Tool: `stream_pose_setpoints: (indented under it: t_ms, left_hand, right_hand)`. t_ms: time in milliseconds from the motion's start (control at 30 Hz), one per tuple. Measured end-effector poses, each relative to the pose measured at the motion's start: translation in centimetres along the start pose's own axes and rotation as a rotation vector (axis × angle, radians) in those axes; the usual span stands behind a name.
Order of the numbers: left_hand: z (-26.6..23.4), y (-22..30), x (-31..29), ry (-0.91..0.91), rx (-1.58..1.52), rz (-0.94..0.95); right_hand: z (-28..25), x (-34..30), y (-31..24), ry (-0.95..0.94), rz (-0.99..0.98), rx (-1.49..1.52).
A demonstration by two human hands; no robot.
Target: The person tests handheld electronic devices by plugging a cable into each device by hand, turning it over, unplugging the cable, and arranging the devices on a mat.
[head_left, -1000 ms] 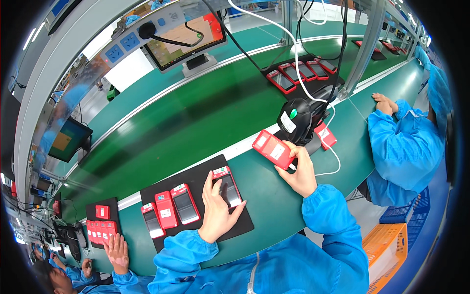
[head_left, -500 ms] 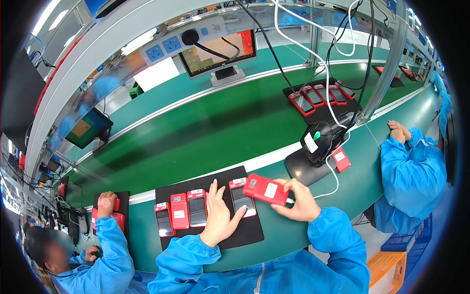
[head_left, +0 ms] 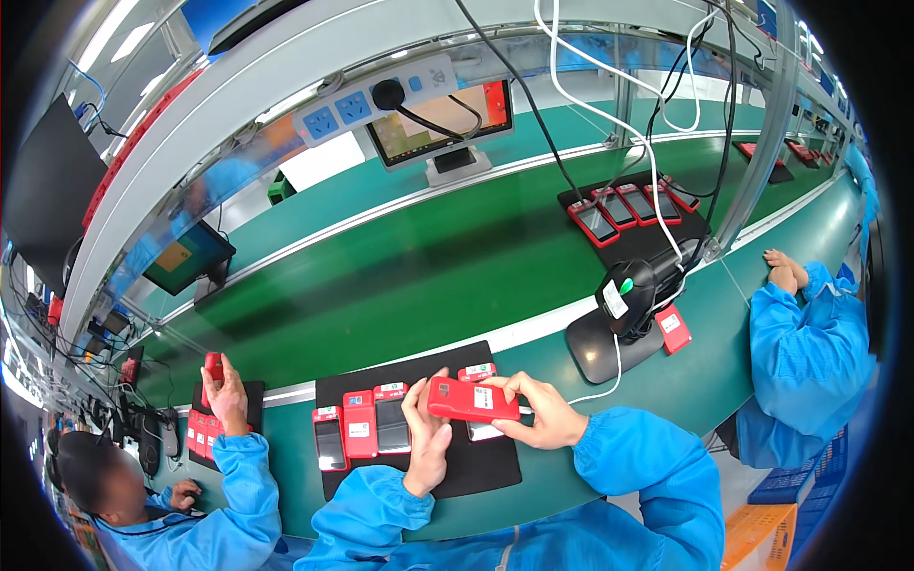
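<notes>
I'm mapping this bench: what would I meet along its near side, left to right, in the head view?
Co-worker's raised hand, screen-up handset, face-down red handset, left hand, held red handset, right hand, black scanner, another co-worker's hands.

Mat [head_left: 490, 466] on bench [head_left: 705, 371], handheld devices [head_left: 360, 425] on mat; scanner [head_left: 624, 297] right; monitor [head_left: 409, 138] beyond belt [head_left: 381, 276].

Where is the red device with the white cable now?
In the head view, the red device is low centre, held by the right hand above the black mat, the left hand beside its left end.
</notes>
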State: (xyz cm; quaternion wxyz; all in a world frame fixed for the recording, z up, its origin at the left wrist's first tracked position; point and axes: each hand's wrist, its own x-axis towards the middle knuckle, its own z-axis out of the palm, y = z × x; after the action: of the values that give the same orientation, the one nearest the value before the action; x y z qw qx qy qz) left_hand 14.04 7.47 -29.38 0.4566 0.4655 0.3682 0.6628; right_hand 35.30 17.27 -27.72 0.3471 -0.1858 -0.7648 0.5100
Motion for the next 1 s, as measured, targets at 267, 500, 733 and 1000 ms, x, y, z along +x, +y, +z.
stream_pose_setpoints:
  t_ms: [267,500,733,1000]
  left_hand:
    - [-0.5,-0.3,-0.5,0.075,0.114,0.033]
    - [-0.6,-0.5,-0.9,0.165,0.13,0.125]
    - [-0.7,-0.3,-0.8,0.163,0.15,0.117]
    - [-1.0,-0.4,-0.9,0.152,0.152,0.12]
  right_hand:
    - [0.5,-0.3,0.9,-0.012,-0.129,-0.112]
    - [0.7,-0.7,0.0,0.15,0.057,-0.249]
    - [1.2,-1.2,0.7,0.099,0.092,-0.201]
    - [0.9,-1.1,-0.1,0.047,0.109,-0.278]
